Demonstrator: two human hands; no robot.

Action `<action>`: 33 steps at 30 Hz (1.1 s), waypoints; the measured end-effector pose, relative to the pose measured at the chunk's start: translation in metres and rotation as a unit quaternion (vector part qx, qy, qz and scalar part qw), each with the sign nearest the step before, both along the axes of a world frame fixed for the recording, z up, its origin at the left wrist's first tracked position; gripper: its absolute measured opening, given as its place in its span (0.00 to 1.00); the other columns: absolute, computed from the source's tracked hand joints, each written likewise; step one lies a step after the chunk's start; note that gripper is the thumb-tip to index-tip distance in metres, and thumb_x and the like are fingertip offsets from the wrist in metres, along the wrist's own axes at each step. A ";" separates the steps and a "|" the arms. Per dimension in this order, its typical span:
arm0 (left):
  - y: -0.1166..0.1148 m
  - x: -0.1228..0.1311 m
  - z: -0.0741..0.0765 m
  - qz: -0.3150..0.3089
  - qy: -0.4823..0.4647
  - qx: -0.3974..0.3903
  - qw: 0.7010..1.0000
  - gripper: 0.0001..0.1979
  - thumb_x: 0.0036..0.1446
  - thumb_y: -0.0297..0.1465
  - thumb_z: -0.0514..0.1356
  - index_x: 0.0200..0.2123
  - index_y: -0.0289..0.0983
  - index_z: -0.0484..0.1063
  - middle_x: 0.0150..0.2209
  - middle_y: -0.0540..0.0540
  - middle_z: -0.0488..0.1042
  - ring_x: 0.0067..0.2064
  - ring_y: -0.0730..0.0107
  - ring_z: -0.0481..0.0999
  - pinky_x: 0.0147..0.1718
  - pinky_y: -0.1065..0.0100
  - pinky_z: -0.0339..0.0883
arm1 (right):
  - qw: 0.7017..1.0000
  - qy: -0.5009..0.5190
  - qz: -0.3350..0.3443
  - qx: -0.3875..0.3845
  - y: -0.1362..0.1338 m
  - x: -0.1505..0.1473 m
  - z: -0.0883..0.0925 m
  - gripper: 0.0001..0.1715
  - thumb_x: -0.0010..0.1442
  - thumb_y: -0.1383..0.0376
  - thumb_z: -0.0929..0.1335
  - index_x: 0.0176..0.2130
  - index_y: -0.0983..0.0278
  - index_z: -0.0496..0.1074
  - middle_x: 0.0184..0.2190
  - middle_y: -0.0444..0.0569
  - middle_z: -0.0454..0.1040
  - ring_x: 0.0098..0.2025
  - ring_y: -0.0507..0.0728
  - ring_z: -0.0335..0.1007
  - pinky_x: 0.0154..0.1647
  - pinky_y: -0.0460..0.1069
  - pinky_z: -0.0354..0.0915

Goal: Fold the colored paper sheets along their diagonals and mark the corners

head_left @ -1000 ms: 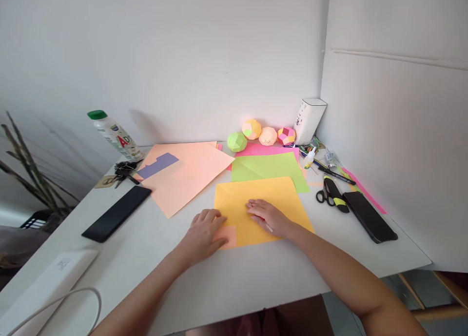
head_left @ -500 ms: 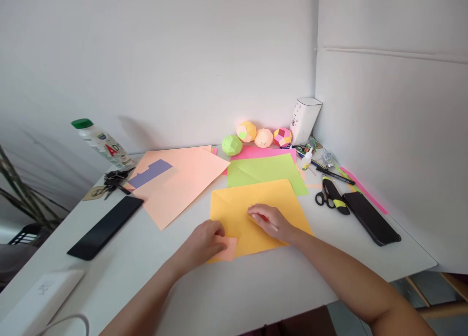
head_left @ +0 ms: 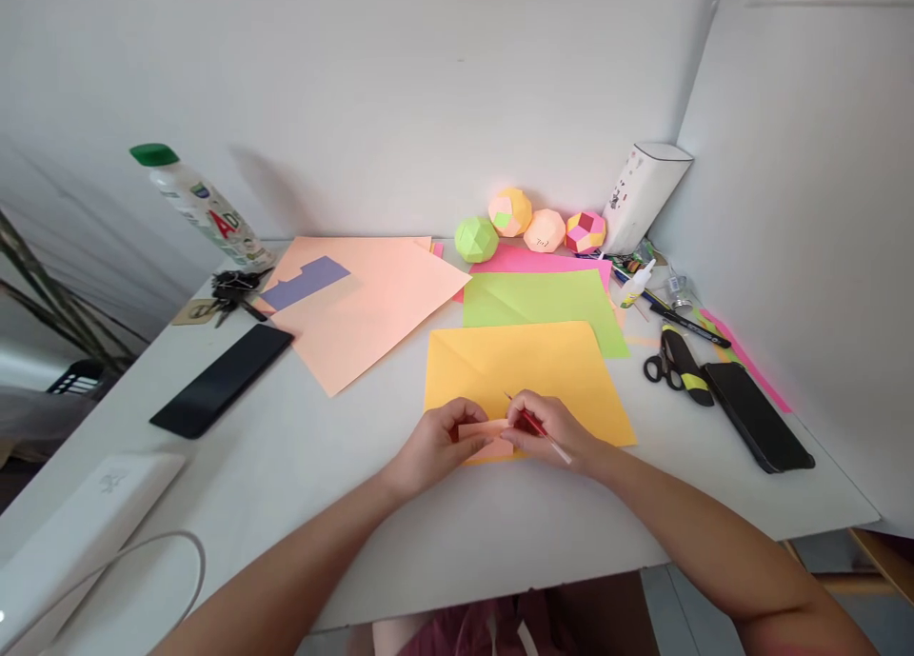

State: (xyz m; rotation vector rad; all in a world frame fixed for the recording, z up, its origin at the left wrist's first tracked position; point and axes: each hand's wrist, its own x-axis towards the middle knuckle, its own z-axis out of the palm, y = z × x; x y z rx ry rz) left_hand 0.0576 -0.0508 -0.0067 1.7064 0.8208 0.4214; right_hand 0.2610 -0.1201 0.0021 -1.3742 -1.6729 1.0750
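My left hand pinches a small peach piece of paper between thumb and fingers, over the near edge of a yellow sheet. Close beside it, my right hand is closed around a slim red pen-like tool with a thin pointed tip and a pale end. The right thumb and fingertips also meet the right end of the peach piece, whose top edge looks bent up. A green sheet lies partly under the yellow one.
Behind stand several faceted paper balls, one green. At right lie scissors, a black case, a marker and a glue bottle. At left are large peach paper, a black phone, keys and a tilted bottle.
My right hand has come down and toward my left hand, now at the small peach piece. My left hand has raised the piece's edge. The view has tilted down.
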 end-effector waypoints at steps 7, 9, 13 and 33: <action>0.015 -0.007 -0.005 -0.056 -0.004 0.069 0.996 0.06 0.55 0.32 0.56 0.34 0.38 0.71 0.30 0.49 0.72 0.30 0.72 0.69 0.28 0.70 0.65 | 0.998 -0.039 0.034 -0.027 0.006 0.014 0.003 0.05 0.58 0.67 0.66 0.31 0.62 0.64 0.24 0.39 0.62 0.25 0.48 0.56 0.26 0.44 0.55; 0.016 -0.008 -0.005 -0.071 -0.006 0.102 0.992 0.06 0.55 0.29 0.55 0.35 0.38 0.71 0.31 0.49 0.71 0.31 0.72 0.69 0.29 0.70 0.65 | 0.997 -0.052 0.045 -0.032 0.007 0.016 0.005 0.05 0.58 0.68 0.66 0.31 0.62 0.64 0.24 0.39 0.62 0.24 0.48 0.55 0.26 0.43 0.55; 0.015 -0.007 -0.006 -0.080 -0.004 0.170 0.982 0.07 0.55 0.26 0.53 0.35 0.38 0.70 0.29 0.50 0.69 0.30 0.72 0.68 0.28 0.70 0.63 | 0.995 -0.070 0.061 -0.034 0.007 0.017 0.004 0.05 0.58 0.68 0.66 0.31 0.63 0.65 0.24 0.39 0.63 0.24 0.48 0.54 0.26 0.43 0.54; 0.020 -0.012 -0.005 -0.168 -0.030 0.320 0.932 0.13 0.62 0.24 0.52 0.30 0.36 0.74 0.39 0.42 0.68 0.42 0.64 0.66 0.38 0.63 0.66 | 0.993 -0.104 0.060 -0.013 0.009 0.014 0.003 0.06 0.60 0.64 0.64 0.31 0.62 0.65 0.24 0.40 0.62 0.24 0.49 0.54 0.26 0.46 0.55</action>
